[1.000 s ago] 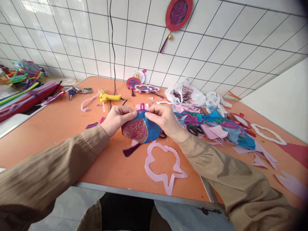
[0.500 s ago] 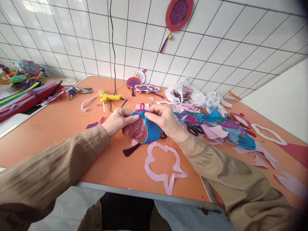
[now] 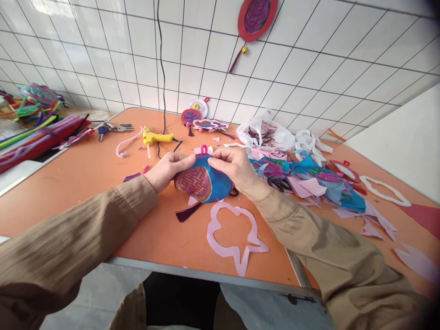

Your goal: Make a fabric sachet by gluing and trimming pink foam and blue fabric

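Between both hands I hold a blue and purple patterned fabric piece [image 3: 202, 183] by its upper edge, above the table. My left hand [image 3: 167, 169] pinches its upper left, thumb on the near face. My right hand [image 3: 237, 167] pinches the top edge right of the middle. A pink loop [image 3: 204, 149] shows just above the fabric, and a dark purple tassel [image 3: 188, 212] shows below it. Whether these are attached is hidden. A pink paper outline [image 3: 215, 224] with a scalloped edge lies on the table nearer to me.
A yellow glue gun [image 3: 158, 137] lies behind my left hand, near keys [image 3: 102, 132]. Fabric and paper scraps [image 3: 309, 185], with black scissors [image 3: 280, 184] among them, spread to the right. A plastic bag [image 3: 245, 130] and finished ornaments [image 3: 190, 116] stand by the tiled wall.
The fabric piece has tipped slightly, and my left thumb has slid up toward its top edge. My right hand keeps its pinch in nearly the same place.
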The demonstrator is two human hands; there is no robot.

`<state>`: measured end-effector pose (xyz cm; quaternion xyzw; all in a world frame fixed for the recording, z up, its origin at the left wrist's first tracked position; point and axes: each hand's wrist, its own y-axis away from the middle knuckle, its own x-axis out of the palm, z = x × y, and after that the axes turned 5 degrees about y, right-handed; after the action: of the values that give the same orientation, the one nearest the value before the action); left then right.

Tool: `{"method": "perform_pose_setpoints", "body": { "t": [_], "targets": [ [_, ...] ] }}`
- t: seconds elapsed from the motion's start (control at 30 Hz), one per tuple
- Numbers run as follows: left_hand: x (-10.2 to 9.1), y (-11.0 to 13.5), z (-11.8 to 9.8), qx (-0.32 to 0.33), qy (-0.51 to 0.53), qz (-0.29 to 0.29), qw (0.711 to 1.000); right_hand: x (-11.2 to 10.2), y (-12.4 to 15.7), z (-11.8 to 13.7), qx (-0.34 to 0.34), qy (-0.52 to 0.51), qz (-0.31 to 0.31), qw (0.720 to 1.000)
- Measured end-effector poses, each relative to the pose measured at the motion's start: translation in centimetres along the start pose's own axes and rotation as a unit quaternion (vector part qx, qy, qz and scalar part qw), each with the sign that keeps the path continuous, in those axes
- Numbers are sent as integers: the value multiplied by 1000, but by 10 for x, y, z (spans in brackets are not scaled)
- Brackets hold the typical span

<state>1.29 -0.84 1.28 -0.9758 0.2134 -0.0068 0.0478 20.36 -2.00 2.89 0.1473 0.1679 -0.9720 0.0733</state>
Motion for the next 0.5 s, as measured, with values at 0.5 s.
{"method": "perform_pose_setpoints", "body": {
  "t": [0.5],
  "targets": [
    [-6, 0, -11, 2, -9, 25, 1000, -5, -4, -4, -5, 5, -8, 1000]
  ]
}}
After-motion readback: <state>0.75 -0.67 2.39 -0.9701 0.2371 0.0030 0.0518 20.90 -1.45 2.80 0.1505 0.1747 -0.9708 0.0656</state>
